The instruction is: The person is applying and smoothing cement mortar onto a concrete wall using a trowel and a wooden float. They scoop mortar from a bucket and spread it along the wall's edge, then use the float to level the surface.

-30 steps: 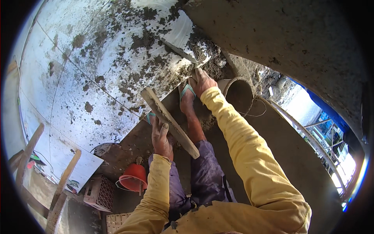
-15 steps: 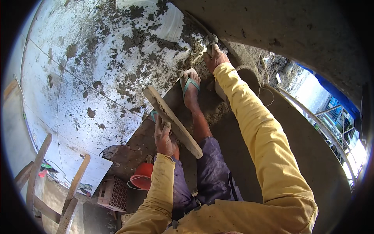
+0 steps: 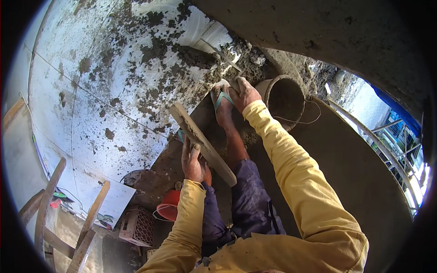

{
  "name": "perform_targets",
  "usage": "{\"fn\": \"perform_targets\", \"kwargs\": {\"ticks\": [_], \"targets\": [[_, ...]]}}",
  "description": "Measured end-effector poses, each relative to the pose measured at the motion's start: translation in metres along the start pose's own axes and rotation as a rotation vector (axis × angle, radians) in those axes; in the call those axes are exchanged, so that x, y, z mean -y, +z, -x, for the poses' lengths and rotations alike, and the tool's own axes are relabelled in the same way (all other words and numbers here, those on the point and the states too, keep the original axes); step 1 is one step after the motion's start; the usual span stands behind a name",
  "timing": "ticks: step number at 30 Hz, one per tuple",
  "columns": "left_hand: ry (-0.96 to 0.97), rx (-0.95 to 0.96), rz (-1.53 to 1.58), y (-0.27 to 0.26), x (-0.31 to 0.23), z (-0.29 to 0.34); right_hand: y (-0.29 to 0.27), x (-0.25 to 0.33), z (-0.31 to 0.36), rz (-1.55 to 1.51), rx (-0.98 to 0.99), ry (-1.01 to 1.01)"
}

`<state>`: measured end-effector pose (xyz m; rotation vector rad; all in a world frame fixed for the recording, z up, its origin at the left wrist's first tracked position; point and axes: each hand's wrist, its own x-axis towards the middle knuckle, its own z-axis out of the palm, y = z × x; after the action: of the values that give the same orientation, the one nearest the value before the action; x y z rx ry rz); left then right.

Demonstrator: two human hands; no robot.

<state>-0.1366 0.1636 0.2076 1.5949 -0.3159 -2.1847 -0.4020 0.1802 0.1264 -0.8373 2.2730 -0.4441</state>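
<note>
My left hand (image 3: 193,164) is closed on a plasterer's hawk (image 3: 203,144), a grey, mortar-crusted board seen nearly edge-on and slanting over my legs. Its handle is mostly hidden by my fingers. My right hand (image 3: 246,94) is closed round the handle of a trowel, whose thin blade (image 3: 221,55) shows almost edge-on. The blade lies low over the wet grey mortar (image 3: 198,57) spread on a white sheet (image 3: 91,120). Beside my right hand stands a mortar-stained bucket (image 3: 269,91) with a wire handle. My sandalled foot (image 3: 223,103) is just below that hand.
A red bucket (image 3: 169,203) and a plastic crate (image 3: 136,226) stand near my left forearm. Wooden poles (image 3: 93,211) rise at the lower left. A grey plastered surface (image 3: 337,29) runs along the upper right, with a curved pole (image 3: 364,134) below it.
My right hand has come back toward my foot from the bucket's far side, bringing the trowel blade over the mortar. The bucket's opening now shows. My left hand and the hawk have barely moved.
</note>
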Motion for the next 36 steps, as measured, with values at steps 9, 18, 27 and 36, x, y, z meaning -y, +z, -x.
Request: {"fn": "perform_targets", "kwargs": {"ticks": [9,18,27,36], "targets": [[-0.029,-0.041,0.044,0.008,-0.001,0.003,-0.009,-0.064,-0.002,0.158,-0.019,0.015],[-0.031,-0.013,0.01,0.006,0.001,-0.001,-0.034,0.002,-0.064,0.115,-0.029,0.133],[-0.026,-0.037,-0.022,0.0,0.007,-0.001,-0.039,-0.028,-0.018,0.104,-0.129,-0.267],[-0.041,-0.074,0.01,0.013,0.0,0.001,0.011,0.021,0.01,0.009,0.065,-0.071]]}}
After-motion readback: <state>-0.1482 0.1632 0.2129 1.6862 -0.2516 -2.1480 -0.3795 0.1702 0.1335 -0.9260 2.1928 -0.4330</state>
